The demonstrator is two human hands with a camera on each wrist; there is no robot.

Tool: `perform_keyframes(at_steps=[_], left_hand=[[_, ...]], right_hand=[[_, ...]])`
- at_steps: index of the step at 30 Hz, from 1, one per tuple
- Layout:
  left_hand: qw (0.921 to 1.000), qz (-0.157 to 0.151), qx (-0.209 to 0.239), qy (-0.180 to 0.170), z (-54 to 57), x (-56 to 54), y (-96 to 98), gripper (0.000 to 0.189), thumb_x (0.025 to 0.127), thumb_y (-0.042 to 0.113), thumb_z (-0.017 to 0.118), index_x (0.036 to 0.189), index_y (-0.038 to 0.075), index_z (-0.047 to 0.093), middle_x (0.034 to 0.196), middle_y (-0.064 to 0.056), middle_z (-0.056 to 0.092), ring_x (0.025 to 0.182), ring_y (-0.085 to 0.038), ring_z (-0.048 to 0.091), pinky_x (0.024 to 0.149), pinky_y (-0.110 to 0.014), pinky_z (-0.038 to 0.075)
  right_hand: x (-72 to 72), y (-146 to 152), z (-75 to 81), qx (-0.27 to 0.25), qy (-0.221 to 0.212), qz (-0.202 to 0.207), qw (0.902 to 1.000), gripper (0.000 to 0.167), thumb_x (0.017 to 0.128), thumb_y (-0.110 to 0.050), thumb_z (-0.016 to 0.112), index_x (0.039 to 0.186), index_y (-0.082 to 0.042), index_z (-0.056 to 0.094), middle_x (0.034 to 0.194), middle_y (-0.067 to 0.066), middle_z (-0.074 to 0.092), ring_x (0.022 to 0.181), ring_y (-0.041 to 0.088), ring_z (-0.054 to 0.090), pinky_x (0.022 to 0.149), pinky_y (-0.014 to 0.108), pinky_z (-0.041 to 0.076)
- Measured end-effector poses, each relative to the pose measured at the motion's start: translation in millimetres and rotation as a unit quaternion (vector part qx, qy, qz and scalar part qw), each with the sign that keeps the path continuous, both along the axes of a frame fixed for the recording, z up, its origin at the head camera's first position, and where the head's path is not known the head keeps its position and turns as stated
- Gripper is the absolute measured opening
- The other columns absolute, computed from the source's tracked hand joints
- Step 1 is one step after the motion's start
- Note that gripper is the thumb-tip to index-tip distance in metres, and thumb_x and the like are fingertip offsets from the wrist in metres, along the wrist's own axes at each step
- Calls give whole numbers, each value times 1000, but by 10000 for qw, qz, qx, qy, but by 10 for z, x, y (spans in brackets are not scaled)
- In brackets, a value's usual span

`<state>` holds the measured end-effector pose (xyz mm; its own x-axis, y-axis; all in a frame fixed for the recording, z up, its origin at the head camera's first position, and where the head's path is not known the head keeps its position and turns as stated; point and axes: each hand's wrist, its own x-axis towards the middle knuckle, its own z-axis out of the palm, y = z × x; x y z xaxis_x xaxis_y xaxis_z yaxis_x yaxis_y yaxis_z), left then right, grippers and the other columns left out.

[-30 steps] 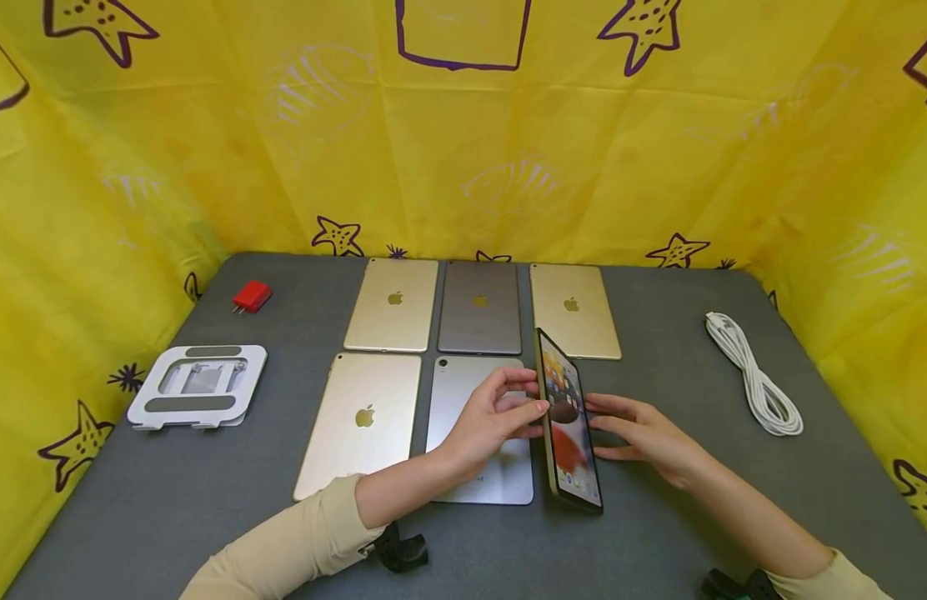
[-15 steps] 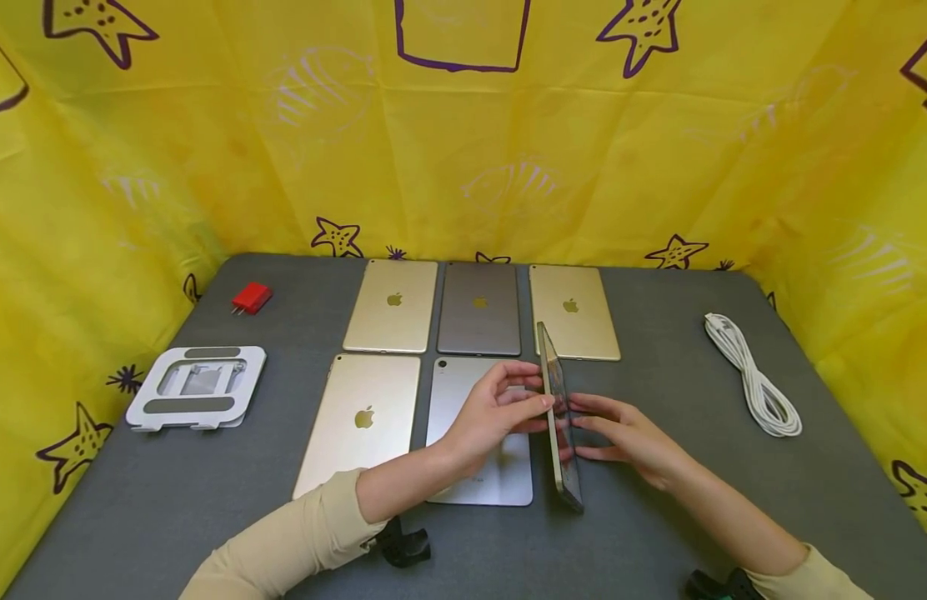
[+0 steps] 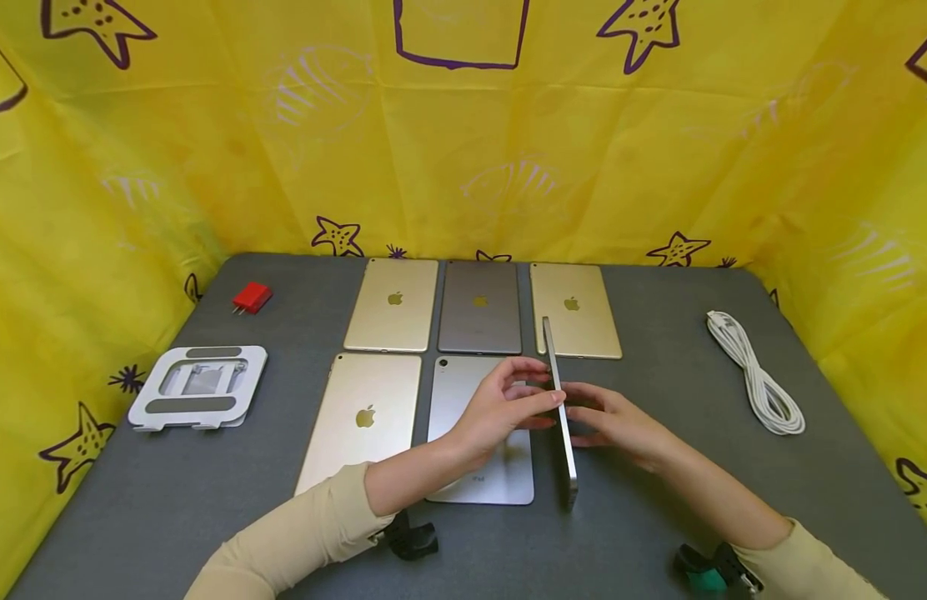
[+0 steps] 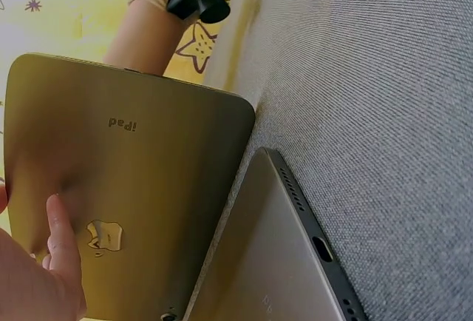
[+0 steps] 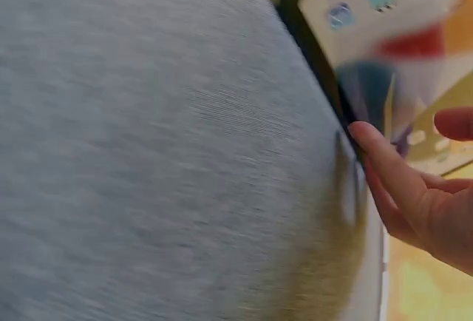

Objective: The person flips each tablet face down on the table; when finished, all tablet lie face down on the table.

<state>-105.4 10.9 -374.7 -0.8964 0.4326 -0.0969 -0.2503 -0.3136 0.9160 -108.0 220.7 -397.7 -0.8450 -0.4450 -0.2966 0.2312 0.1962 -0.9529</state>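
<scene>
A tablet [image 3: 563, 442] stands on edge over the table, its long narrow side facing up in the head view. The left wrist view shows its gold-toned back [image 4: 148, 166] with the logo and "iPad" lettering; in the right wrist view its lit screen [image 5: 355, 47] has app icons. My left hand [image 3: 501, 408] holds it, thumb at the upper edge and fingers along the back. On the screen side, my right hand [image 3: 621, 425] touches the tablet near its lower edge with fairly straight fingers. A silver tablet [image 3: 478, 479] lies face down under my left hand.
Face down to the left and behind lie a gold tablet [image 3: 362, 442], a second gold one [image 3: 392, 321], a grey one [image 3: 478, 325] and another gold one [image 3: 583, 329]. A white stand [image 3: 197, 404] and red charger [image 3: 252, 297] sit left; a white cable [image 3: 756, 379] right.
The tablet has turned from leaning with its screen visible to standing nearly upright, edge up. My right hand has moved left with it; my left hand has shifted slightly right.
</scene>
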Motion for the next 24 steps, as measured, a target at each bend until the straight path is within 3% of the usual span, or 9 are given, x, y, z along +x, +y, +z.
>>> perform_keyframes(at_steps=[7, 13, 20, 24], left_hand=[[9999, 18, -84, 80, 1, -6, 32, 38, 87, 2, 70, 120, 1, 51, 114, -11, 58, 93, -17, 64, 77, -38, 58], [9998, 28, -187, 52, -20, -18, 66, 36, 88, 4, 70, 120, 2, 52, 110, -10, 60, 91, -17, 64, 79, -38, 57], [9992, 12, -358, 163, -40, -12, 86, 35, 88, 7, 71, 118, 3, 54, 119, -21, 57, 92, -16, 64, 79, -37, 57], [9969, 6, -614, 484, -48, 3, 70, 34, 88, 9, 71, 118, 3, 55, 119, -18, 57, 96, -16, 63, 80, -34, 57]], right_hand=[[-199, -40, 262, 150, 727, -154, 9971, 54, 103, -23, 51, 146, 5, 34, 147, 24, 37, 124, 37, 48, 91, 49, 51], [-327, -164, 460, 233, 1400, -531, 9885, 55, 104, -29, 49, 151, -6, 34, 153, 16, 31, 135, 39, 36, 100, 60, 40], [-371, -232, 464, 564, 1716, -592, 9818, 54, 101, -29, 53, 151, -16, 36, 152, 11, 36, 136, 35, 36, 104, 58, 37], [-366, -226, 414, 544, 1779, -625, 9806, 54, 101, -27, 54, 151, -18, 37, 150, 13, 39, 135, 35, 37, 104, 58, 37]])
